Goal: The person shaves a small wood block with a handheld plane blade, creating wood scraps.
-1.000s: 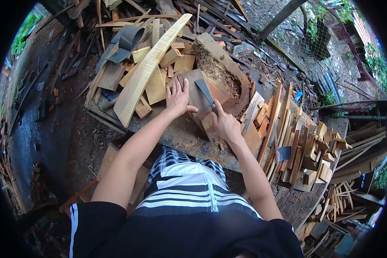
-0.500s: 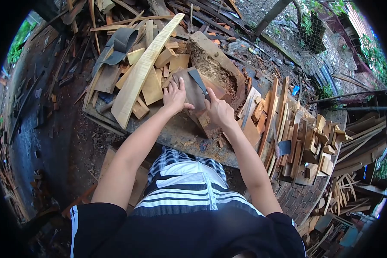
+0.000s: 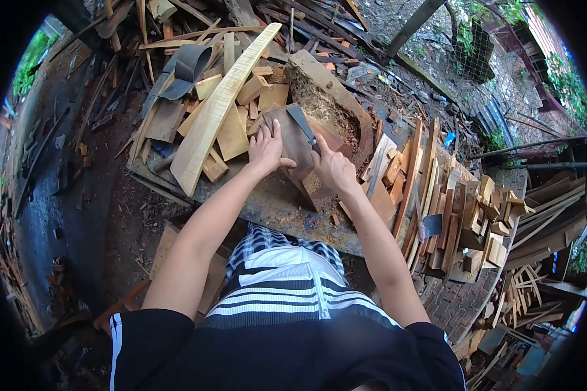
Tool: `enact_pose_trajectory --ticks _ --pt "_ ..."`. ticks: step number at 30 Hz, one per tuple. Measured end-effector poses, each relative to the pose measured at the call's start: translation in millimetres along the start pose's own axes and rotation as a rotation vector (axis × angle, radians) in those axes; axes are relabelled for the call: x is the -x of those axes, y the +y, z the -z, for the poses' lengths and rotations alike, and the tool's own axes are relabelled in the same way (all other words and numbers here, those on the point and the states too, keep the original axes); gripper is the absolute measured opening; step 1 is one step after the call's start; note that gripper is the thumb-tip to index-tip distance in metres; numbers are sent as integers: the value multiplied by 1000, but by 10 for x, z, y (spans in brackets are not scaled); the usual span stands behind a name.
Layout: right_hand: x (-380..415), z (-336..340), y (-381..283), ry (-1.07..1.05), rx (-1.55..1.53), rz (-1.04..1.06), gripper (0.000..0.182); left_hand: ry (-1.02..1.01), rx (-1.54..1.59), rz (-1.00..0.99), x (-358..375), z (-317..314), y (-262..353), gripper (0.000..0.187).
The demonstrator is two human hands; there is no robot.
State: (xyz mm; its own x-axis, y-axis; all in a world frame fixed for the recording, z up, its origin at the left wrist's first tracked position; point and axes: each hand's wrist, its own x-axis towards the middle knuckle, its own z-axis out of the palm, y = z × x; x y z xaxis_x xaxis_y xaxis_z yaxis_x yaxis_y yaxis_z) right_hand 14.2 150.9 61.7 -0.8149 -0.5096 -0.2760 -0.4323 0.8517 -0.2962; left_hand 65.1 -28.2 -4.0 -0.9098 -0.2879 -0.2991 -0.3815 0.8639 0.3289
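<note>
In my right hand [image 3: 334, 169] is a putty knife [image 3: 299, 122], its dark, wide blade pointing away from me over a brown board [image 3: 295, 148]. The fingers of that hand wrap round the handle, hiding most of it. My left hand [image 3: 265, 149] rests flat on the board's left side, fingers and thumb spread. The board lies on a wooden block [image 3: 313, 188]. Behind it is a hollowed piece [image 3: 332, 91] full of sawdust-like crumbs.
A long pale curved plank [image 3: 225, 98] lies over wood offcuts to the left, beside a curled grey sheet [image 3: 190, 63]. Wooden strips [image 3: 416, 169] and stacked small blocks [image 3: 489, 221] cover the bench's right side. The bench's front edge [image 3: 267, 218] is near my waist.
The view has shifted very slightly. Both hands, the putty knife and the board keep nearly the same places.
</note>
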Motion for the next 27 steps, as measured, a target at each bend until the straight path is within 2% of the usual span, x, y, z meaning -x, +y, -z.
enact_pose_trajectory --ticks 5,12,18,24,27 --pt "345 -14 162 -83 35 -7 51 26 54 -29 -8 -75 -46 139" --pt "-160 -19 -72 27 -7 10 51 26 40 -26 16 -16 -33 137" --pt "260 -82 98 -21 41 22 51 -3 60 16 23 0 -17 137" --pt "-92 -112 -92 5 7 18 52 -30 42 11 30 4 -30 140" --pt "-3 -110 -79 -13 0 13 53 25 171 27 72 -59 -66 143"
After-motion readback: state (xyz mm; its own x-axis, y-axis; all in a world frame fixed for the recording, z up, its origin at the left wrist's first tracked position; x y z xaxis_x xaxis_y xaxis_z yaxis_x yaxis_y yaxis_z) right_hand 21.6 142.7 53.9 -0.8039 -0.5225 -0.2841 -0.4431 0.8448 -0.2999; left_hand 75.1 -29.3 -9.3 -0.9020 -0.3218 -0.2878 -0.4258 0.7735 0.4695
